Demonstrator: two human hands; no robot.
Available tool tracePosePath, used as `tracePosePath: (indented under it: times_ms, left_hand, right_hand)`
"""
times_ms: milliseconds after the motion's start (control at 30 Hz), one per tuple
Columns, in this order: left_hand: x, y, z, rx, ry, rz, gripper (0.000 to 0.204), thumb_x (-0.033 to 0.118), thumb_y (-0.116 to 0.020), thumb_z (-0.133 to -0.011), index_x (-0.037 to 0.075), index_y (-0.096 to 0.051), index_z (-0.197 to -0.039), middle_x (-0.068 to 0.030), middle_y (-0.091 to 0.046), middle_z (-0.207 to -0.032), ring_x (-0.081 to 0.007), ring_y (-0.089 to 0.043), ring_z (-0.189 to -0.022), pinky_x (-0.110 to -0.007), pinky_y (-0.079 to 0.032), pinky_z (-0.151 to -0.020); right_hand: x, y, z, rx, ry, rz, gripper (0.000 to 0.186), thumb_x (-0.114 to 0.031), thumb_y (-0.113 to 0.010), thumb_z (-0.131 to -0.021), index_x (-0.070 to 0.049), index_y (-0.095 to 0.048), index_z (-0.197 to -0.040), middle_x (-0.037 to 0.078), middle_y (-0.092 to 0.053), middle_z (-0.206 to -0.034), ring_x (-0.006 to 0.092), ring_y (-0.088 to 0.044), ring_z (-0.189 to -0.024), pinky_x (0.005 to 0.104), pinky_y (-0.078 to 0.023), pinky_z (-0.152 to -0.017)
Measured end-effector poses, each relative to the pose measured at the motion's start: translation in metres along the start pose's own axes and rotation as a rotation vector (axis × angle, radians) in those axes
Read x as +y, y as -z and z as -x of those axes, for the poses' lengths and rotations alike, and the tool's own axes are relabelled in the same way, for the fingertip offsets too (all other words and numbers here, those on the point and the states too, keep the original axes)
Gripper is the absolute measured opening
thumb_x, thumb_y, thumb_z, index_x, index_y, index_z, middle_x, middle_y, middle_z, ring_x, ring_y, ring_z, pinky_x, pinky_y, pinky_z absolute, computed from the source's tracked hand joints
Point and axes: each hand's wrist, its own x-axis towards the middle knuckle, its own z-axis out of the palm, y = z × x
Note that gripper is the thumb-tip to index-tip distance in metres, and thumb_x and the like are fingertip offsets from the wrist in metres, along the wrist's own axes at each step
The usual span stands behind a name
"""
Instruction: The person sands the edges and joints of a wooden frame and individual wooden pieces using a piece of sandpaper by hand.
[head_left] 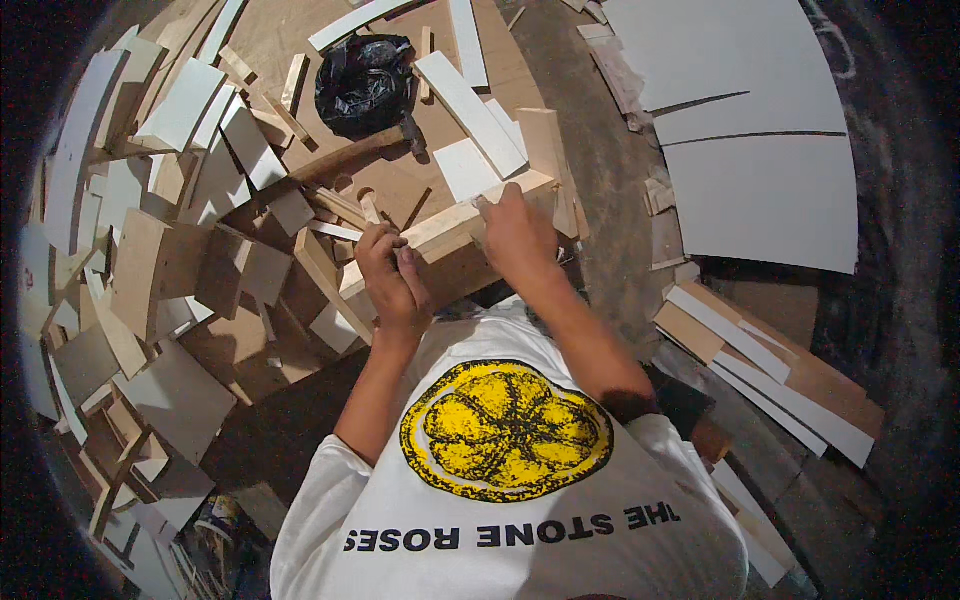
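White shirt (520, 515) lies nearest; beyond it, a wooden frame (450, 228) sits at the worktop's near edge. Left hand (393, 282) and right hand (518, 238) touch it, fingers curled; whether they pinch anything cannot be told.

The wooden frame (446, 228) is tan, the bag (364, 88) black, the shirt (530, 512) white with black-speckled yellow print (507, 428).
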Motion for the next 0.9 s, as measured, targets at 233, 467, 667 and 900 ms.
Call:
tracePosePath:
  times_ms: [233, 467, 667, 900]
  left_hand:
    - [-0.005, -0.003, 0.01, 0.018, 0.046, 0.086, 0.021, -0.002, -0.053, -0.095, 0.001, -0.052, -0.116, -0.0207, -0.054, -0.12, -0.0362, -0.053, -0.111, -0.044, -0.045, -0.097]
    - [-0.004, -0.001, 0.003, 0.003, 0.003, 0.007, 0.02, -0.004, -0.053, -0.093, 0.001, -0.052, -0.112, -0.021, -0.054, -0.119, -0.0366, -0.052, -0.111, -0.045, -0.041, -0.099]
    - [-0.002, 0.001, 0.008, 0.018, -0.016, 0.041, 0.019, -0.003, -0.053, -0.093, 0.0, -0.051, -0.112, -0.0213, -0.053, -0.12, -0.0375, -0.051, -0.112, -0.046, -0.04, -0.101]
    - [-0.006, 0.003, 0.013, 0.007, -0.022, 0.024, 0.019, -0.003, -0.053, -0.093, 0.001, -0.051, -0.111, -0.0207, -0.052, -0.119, -0.0371, -0.051, -0.112, -0.049, -0.038, -0.105]
  right_hand:
    - [0.034, 0.008, -0.014, 0.173, -0.004, 0.133, 0.033, -0.016, -0.063, -0.092, -0.02, -0.074, -0.123, 0.02, -0.061, -0.108, 0.0372, -0.068, -0.098, 0.048, -0.058, -0.082]
    - [-0.04, -0.014, 0.022, 0.167, 0.095, 0.097, 0.025, -0.018, -0.058, -0.098, 0.002, -0.072, -0.103, 0.023, -0.063, -0.105, 0.0391, -0.068, -0.094, 0.0507, -0.058, -0.079]
    - [-0.011, -0.019, 0.012, 0.144, -0.164, -0.101, 0.024, -0.018, -0.055, -0.099, 0.002, -0.066, -0.106, 0.025, -0.063, -0.105, 0.0434, -0.067, -0.094, 0.0535, -0.056, -0.079]
    - [-0.029, -0.007, 0.028, 0.155, 0.005, -0.06, 0.031, -0.028, -0.055, -0.101, 0.002, -0.062, -0.106, 0.025, -0.065, -0.109, 0.0437, -0.068, -0.095, 0.0548, -0.056, -0.082]
